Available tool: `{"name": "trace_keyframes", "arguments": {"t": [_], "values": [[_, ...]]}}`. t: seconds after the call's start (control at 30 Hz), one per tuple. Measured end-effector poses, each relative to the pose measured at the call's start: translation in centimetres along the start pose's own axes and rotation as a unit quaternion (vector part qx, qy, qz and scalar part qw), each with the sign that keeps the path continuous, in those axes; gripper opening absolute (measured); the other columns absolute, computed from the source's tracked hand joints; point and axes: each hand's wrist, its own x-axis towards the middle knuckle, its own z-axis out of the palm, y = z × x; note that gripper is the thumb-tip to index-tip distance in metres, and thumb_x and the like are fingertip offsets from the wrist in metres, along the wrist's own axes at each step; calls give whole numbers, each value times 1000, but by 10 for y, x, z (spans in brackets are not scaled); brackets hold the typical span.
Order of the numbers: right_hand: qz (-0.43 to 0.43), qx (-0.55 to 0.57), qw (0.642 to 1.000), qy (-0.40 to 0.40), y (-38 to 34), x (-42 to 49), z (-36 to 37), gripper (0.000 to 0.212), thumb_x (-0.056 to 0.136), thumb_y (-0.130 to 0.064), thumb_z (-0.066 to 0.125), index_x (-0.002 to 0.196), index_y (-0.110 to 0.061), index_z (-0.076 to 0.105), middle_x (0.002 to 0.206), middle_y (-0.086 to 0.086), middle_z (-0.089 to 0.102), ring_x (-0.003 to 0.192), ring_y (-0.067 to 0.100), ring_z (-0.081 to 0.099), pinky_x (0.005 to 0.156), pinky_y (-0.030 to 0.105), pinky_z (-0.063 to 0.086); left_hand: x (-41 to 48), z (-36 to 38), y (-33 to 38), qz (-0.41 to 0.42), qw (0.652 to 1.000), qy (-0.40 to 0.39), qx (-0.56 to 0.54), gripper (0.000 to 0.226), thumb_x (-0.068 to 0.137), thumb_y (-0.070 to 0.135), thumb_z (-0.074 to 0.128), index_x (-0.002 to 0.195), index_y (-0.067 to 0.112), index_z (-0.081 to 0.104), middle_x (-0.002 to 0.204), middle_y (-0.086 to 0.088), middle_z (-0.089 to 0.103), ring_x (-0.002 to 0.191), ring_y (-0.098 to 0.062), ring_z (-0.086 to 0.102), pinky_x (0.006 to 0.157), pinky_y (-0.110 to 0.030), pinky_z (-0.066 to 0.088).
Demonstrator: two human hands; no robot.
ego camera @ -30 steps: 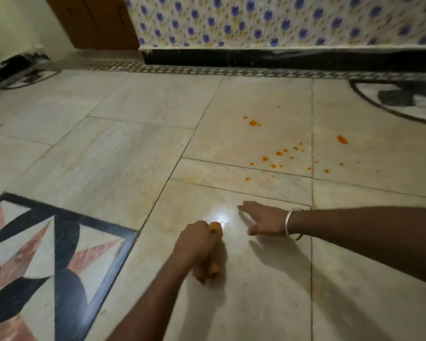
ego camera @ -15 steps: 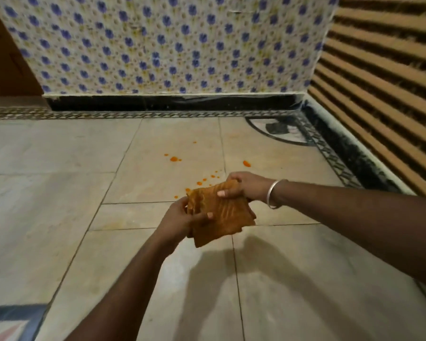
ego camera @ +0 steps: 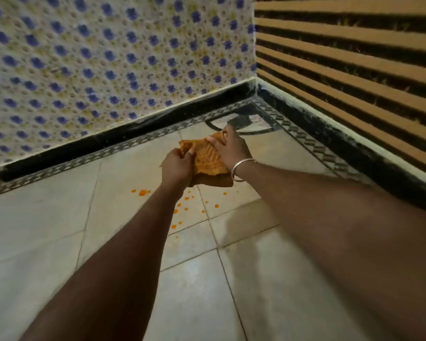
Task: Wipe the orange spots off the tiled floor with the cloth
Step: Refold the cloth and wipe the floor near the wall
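Several orange spots (ego camera: 142, 192) nearest, scattered on the pale tiled floor (ego camera: 47, 230) under and between the forearms. Just beyond them, cloth (ego camera: 207, 159), orange and crumpled, stretched between both hands; long axis seemingly left to right, lower corner drooping floorward. Left hand (ego camera: 176, 166) curled, pinching the near-left edge. Right hand (ego camera: 230, 148), bangle (ego camera: 240, 168) at the wrist, fingers bent over the far edge. Farthest, blue-flowered wall (ego camera: 108, 57).

The single wide-angle view sits on the person's head and looks forward and down along both forearms, near the floor (ego camera: 194, 291). The left hand (ego camera: 176, 166), right hand (ego camera: 231, 150) and cloth (ego camera: 207, 158) lie near mid-frame. It faces a wall corner (ego camera: 255, 70) and is tilted, so the skirting (ego camera: 133, 131) slants.
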Motion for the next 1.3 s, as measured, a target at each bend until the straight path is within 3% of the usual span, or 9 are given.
{"name": "trace_keyframes", "arguments": {"t": [0.07, 0.27, 0.5, 0.6, 0.73, 0.93, 1.1, 1.2, 1.3], "values": [[24, -28, 999, 17, 28, -4, -4, 40, 98, -49, 53, 118, -16, 45, 109, 12, 65, 98, 33, 63, 82, 44, 53, -1, 26, -6, 18, 999, -3, 50, 27, 107, 37, 50, 108, 12, 59, 102, -14, 67, 78, -32, 69, 49, -34, 53], [46, -74, 996, -33, 86, -13, -24, 37, 99, -52, 49, 106, -16, 43, 95, 8, 61, 86, 28, 60, 69, 36, 45, -18, 69, -39, 41, 990, -56, 123, 39, 107, 37, 48, 109, 1, 64, 108, -22, 69, 100, -41, 65, 83, -44, 54], [62, -38, 997, -3, 36, 24, -100, 46, 100, -47, 52, 129, -12, 48, 116, 4, 57, 105, 24, 57, 83, 34, 44, 29, 65, 62, 117, 968, -148, 167, 37, 108, 40, 51, 106, 6, 64, 86, -15, 68, 55, -23, 63, 30, -22, 42], [94, -19, 995, -23, 10, 30, -144, 55, 98, -39, 59, 143, -15, 39, 134, 4, 54, 117, 24, 58, 98, 46, 52, 47, 65, 114, 106, 959, -207, 163, 29, 106, 40, 56, 111, 11, 58, 82, -9, 66, 62, -19, 65, 37, -26, 46], [132, 13, 991, -28, -12, 20, -187, 49, 97, -20, 62, 140, -12, 39, 126, 11, 56, 111, 27, 62, 91, 49, 57, 48, 80, 153, 106, 946, -272, 141, 29, 103, 39, 62, 115, 13, 60, 84, -6, 67, 67, -17, 66, 46, -27, 48], [167, -150, 974, 36, -28, 17, -231, 58, 99, -33, 54, 149, -16, 31, 127, 11, 56, 106, 26, 61, 94, 50, 55, 34, 116, 181, 138, 937, -317, 49, 26, 104, 35, 61, 115, 12, 61, 85, -8, 66, 71, -20, 66, 55, -33, 50], [203, -210, 956, -5, -50, 38, -215, 50, 102, -27, 52, 147, -15, 33, 127, 11, 54, 103, 25, 61, 85, 45, 58, 49, 131, 148, 16, 948, -289, -129, 32, 101, 30, 64, 117, 2, 67, 100, -19, 74, 59, -22, 64, 34, -20, 43], [219, -226, 947, -61, -60, 46, -198, 44, 101, -26, 55, 141, -20, 38, 117, 7, 54, 94, 20, 60, 65, 33, 55, 56, 131, 122, 19, 954, -270, -132, 33, 101, 33, 65, 110, 1, 67, 101, -23, 74, 61, -28, 66, 33, -24, 44], [247, -154, 951, -106, -50, 49, -180, 38, 101, -21, 56, 135, -22, 39, 118, 9, 55, 97, 24, 64, 75, 41, 63, 65, 119, 95, 30, 958, -264, -103, 32, 101, 36, 65, 108, 6, 68, 93, -18, 74, 62, -26, 66, 34, -25, 47]]}}
